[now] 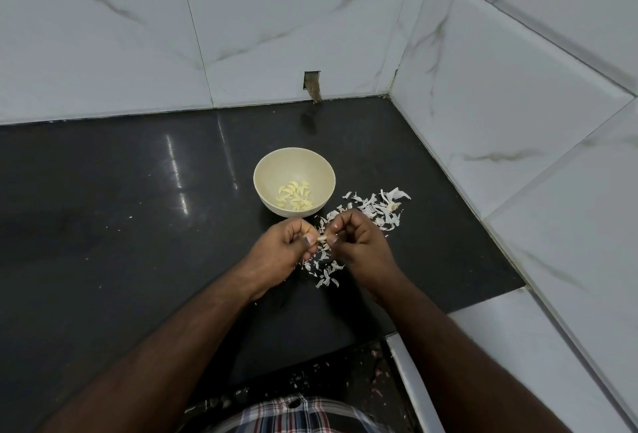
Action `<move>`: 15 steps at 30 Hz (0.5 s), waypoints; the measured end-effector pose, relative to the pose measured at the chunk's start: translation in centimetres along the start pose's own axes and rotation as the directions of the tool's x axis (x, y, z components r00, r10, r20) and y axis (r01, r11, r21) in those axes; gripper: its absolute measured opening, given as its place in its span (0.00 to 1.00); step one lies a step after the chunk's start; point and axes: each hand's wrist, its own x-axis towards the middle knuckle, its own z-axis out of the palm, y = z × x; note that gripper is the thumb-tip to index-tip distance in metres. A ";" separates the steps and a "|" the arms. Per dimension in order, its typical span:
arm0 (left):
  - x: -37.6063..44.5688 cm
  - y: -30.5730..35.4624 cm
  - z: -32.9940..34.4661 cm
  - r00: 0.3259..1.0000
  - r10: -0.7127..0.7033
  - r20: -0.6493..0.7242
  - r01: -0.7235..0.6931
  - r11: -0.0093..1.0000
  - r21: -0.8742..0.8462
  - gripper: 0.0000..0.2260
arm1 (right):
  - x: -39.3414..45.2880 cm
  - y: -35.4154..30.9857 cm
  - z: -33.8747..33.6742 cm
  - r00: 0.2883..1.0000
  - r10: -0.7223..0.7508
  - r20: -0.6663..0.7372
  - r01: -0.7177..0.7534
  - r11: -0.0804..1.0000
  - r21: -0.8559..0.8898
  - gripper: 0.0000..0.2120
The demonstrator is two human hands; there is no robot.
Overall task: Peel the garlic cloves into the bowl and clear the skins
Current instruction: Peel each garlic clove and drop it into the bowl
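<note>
A cream bowl [266,170] stands on the black counter [121,208] and holds several peeled garlic cloves [296,199]. Just in front of it, my left hand [283,253] and my right hand [359,243] meet above the counter. Both pinch one small garlic clove [322,238] between thumbs and fingertips. White papery garlic skins [376,210] lie scattered to the right of the bowl, and more skins [326,272] lie under and between my hands.
White marble-look tiled walls [500,104] close the counter at the back and right, forming a corner. A small dark notch [312,86] sits in the back wall. Skin flecks [303,381] lie on the floor below the counter's front edge.
</note>
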 end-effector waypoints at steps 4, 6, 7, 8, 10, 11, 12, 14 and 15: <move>0.2 -0.5 -0.6 0.993 0.121 -0.011 -0.116 0.974 0.196 0.09 | 0.2 -0.1 -0.1 0.994 0.110 0.023 -0.112 0.986 0.127 0.15; 0.3 -0.7 -0.8 0.982 0.188 -0.010 -0.171 0.918 0.359 0.08 | 0.3 -0.2 -0.2 0.985 0.170 0.036 -0.173 0.968 0.183 0.15; 0.2 -0.6 -0.9 0.977 0.214 -0.015 -0.190 0.898 0.396 0.08 | 0.3 -0.3 -0.3 0.978 0.199 0.056 -0.207 0.954 0.215 0.14; 0.2 -0.6 -0.9 0.972 0.234 -0.017 -0.208 0.891 0.404 0.08 | 0.3 -0.5 -0.4 0.969 0.231 0.088 -0.246 0.936 0.253 0.14; 0.3 -0.5 -0.7 0.970 0.242 -0.003 -0.225 0.906 0.359 0.08 | 0.2 -0.8 -0.7 0.946 0.281 0.164 -0.320 0.890 0.324 0.13; 0.2 -0.4 -0.5 0.976 0.219 0.004 -0.210 0.933 0.292 0.08 | 0.1 -0.8 -0.8 0.940 0.283 0.189 -0.333 0.879 0.342 0.13; 0.1 -0.2 -0.3 0.984 0.177 0.008 -0.175 0.965 0.194 0.08 | 0.1 -0.7 -0.9 0.944 0.264 0.196 -0.318 0.885 0.339 0.13; -0.1 0.0 0.0 0.998 0.067 0.020 -0.067 0.998 -0.006 0.08 | 0.1 -0.5 -0.8 0.966 0.187 0.178 -0.233 0.928 0.292 0.14; -0.2 0.1 0.1 0.999 0.014 0.039 -0.011 0.997 -0.082 0.09 | 0.2 -0.4 -0.8 0.975 0.145 0.166 -0.186 0.947 0.262 0.14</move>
